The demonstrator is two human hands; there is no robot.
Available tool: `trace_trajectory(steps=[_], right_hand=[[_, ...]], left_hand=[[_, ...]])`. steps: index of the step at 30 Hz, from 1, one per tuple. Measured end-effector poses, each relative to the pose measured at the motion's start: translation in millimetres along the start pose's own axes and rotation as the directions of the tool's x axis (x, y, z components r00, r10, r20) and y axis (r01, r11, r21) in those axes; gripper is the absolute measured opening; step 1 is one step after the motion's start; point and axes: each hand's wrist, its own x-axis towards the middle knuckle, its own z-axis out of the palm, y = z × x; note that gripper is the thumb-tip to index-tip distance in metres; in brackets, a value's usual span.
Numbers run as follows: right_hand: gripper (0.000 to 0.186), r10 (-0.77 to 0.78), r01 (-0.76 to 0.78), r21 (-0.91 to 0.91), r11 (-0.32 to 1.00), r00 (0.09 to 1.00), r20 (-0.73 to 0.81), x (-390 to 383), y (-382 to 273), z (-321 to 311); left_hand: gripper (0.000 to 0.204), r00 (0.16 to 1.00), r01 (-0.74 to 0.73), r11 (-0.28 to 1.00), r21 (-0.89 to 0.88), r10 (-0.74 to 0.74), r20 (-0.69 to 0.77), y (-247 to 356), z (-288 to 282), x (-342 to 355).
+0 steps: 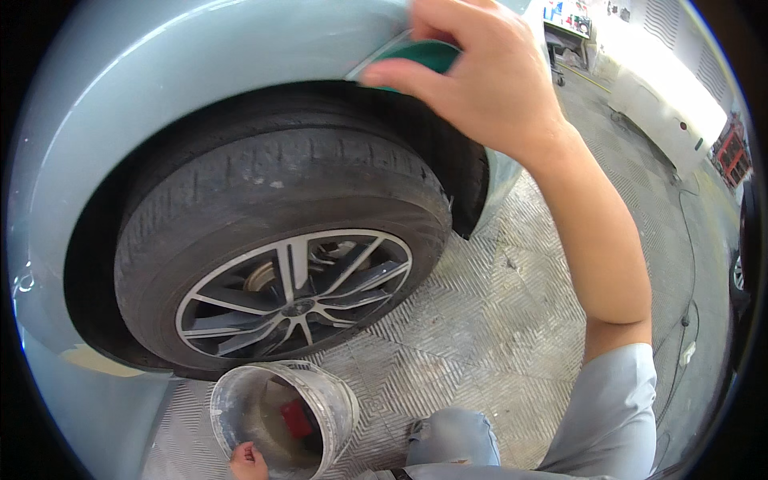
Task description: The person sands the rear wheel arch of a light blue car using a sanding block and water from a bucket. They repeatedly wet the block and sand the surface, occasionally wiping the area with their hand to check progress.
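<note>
My right hand (496, 84) is raised against the pale blue-green car fender (216, 60), above the wheel arch. Its thumb and fingers close around a thin green sheet (424, 58) with a pale edge, which lies against the panel. Part of the sheet is hidden behind the hand. At the lower edge, my left hand (249, 462) is by the near left rim of a whitish, smeared bucket (344, 404). Its fingers are curled, and whatever they hold, if anything, is hidden. Inside the bucket is a red block (296, 419).
The tire (264, 172) and its spoked wheel (298, 308) fill the arch just behind the bucket. A beige patch (100, 362) marks the lower left body. Right of my arm, a cable (690, 272) runs over the ribbed floor (480, 320), and a white panel (664, 104) stands farther back.
</note>
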Motion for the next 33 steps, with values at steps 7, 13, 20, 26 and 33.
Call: trace_trajectory(steps=[7,13,20,26,33], right_hand=[[0.036,-0.009,0.008,-0.020,1.000,0.997,-0.071,0.0,3.4,5.9],[0.038,-0.016,0.015,-0.005,1.000,0.997,-0.072,2.4,10.0,6.3],[0.036,0.031,-0.031,0.004,1.000,0.999,-0.027,0.2,10.9,2.3],[0.032,0.061,-0.061,-0.002,0.998,0.998,0.017,-1.3,7.8,3.6],[0.032,0.082,-0.083,0.011,0.997,0.996,0.046,-1.5,11.8,5.3]], left_hand=[[0.020,0.998,-0.007,1.000,0.030,0.005,0.067,-3.1,-1.5,0.7],[0.020,0.996,0.077,0.990,-0.119,-0.070,0.059,-1.3,2.7,4.1],[0.024,0.992,0.088,0.995,0.042,-0.092,0.087,2.6,-3.7,-0.2],[0.023,0.997,0.047,0.996,0.077,-0.051,0.049,-2.9,4.2,-0.4],[0.022,0.998,-0.025,0.999,0.048,0.022,0.066,-10.2,2.1,-0.7]])
